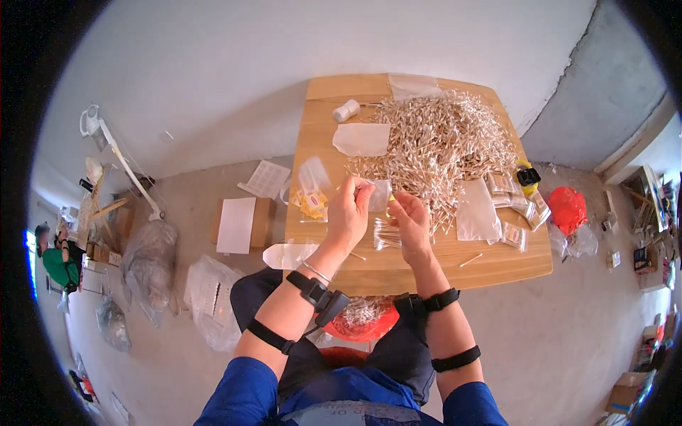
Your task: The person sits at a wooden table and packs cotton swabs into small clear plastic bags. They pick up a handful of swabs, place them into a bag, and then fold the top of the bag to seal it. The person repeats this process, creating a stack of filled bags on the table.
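A small clear plastic bag [381, 192] is between my two hands above the near part of the wooden table. My left hand [350, 211] pinches its left edge between thumb and fingers. My right hand [410, 219] is closed at the bag's right side, and a bit of yellow, perhaps a small card, shows at its fingertips. Below the bag, beside my right hand, lies a bundle of cotton swabs [386, 234]. A large heap of loose cotton swabs [447, 138] spreads just beyond my hands. Left of my left hand is a stack of small yellow cards [312, 204].
Filled swab packs [514, 236] lie at the table's right, by a yellow-and-black tape dispenser [527, 177]. Flat clear bags [478, 213] and a white roll [347, 110] are on the wooden table [426, 273]. A red bag of swabs [362, 319] sits below its front edge.
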Motion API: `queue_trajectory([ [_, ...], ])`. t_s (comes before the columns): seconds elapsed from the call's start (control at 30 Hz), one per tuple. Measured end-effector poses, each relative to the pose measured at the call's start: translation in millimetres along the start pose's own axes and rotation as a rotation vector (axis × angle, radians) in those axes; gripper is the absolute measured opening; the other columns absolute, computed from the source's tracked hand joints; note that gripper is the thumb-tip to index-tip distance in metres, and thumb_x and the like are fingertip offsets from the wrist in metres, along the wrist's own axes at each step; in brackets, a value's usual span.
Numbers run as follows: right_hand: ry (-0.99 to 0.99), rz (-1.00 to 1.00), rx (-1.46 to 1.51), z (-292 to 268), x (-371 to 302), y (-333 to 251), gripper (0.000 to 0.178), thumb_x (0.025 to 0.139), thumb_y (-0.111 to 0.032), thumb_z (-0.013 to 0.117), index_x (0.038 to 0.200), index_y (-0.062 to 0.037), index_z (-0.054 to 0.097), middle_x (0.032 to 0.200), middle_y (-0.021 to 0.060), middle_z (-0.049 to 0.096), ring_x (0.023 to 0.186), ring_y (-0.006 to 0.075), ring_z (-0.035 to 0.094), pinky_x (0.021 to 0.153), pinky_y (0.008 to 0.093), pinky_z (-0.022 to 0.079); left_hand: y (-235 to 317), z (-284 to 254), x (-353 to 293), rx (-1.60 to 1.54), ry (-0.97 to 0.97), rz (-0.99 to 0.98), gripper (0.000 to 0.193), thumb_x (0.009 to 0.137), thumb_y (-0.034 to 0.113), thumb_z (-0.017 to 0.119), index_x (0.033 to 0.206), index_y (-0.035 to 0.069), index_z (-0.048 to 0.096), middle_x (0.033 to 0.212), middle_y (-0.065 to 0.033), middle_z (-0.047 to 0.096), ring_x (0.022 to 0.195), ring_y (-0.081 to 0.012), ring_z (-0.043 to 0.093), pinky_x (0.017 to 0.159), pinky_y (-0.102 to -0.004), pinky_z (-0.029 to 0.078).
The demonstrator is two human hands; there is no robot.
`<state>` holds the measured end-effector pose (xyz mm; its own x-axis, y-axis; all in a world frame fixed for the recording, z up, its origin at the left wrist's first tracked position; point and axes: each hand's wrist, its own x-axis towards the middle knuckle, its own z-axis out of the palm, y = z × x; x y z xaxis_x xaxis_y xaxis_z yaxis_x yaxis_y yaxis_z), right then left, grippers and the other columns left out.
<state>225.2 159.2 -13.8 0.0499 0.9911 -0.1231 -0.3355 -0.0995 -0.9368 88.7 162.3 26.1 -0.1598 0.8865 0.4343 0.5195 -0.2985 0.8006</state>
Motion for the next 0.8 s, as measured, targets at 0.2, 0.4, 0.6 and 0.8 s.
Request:
queue_trajectory([
  [0.2, 0.044, 0.039, -0.053, 0, -3, -1, 0.033, 0.092, -0.018, 0.063, 0.119, -0.0019, 0.053, 0.098, 0.0009, 0.060, 0.087, 0.0089, 0.056, 0.070, 0.0260, 0.048, -6, 7, -4, -0.071, 0.050, 0.082, 0.017, 0.095, 0.019, 0.060, 0.092, 0.003, 0.053, 0.069, -0.0027, 0.055, 0.058, -0.0110, 0.049, 0.052, -0.0289, 0.040],
  [0.4, -0.014, 0.166, 0.252, -3, -6, -6, 0.034, 0.095, -0.023, 0.059, 0.122, -0.0032, 0.051, 0.095, 0.0005, 0.058, 0.087, 0.0101, 0.055, 0.071, 0.0271, 0.048, -13, 0, -6, -0.407, 0.003, -0.120, 0.019, 0.098, 0.021, 0.056, 0.093, 0.004, 0.055, 0.066, 0.0030, 0.049, 0.059, -0.0083, 0.042, 0.054, -0.0261, 0.038],
  [0.6, -0.195, 0.151, 0.286, 12, -20, -31, 0.020, 0.097, -0.020, 0.057, 0.109, -0.0037, 0.058, 0.089, 0.0026, 0.061, 0.075, 0.0105, 0.057, 0.067, 0.0256, 0.047, -7, -39, -18, -0.411, -0.118, -0.139, 0.021, 0.099, 0.024, 0.056, 0.093, 0.004, 0.057, 0.068, 0.0064, 0.046, 0.064, -0.0049, 0.040, 0.057, -0.0225, 0.036],
  [0.8, -0.199, 0.095, 0.135, 35, -33, -7, 0.012, 0.094, -0.015, 0.061, 0.086, -0.0055, 0.060, 0.075, 0.0008, 0.060, 0.065, 0.0095, 0.054, 0.059, 0.0246, 0.044, -32, -80, -34, -0.388, 0.059, -0.127, 0.020, 0.097, 0.025, 0.058, 0.094, 0.005, 0.060, 0.071, 0.0056, 0.052, 0.064, -0.0033, 0.047, 0.056, -0.0219, 0.039],
])
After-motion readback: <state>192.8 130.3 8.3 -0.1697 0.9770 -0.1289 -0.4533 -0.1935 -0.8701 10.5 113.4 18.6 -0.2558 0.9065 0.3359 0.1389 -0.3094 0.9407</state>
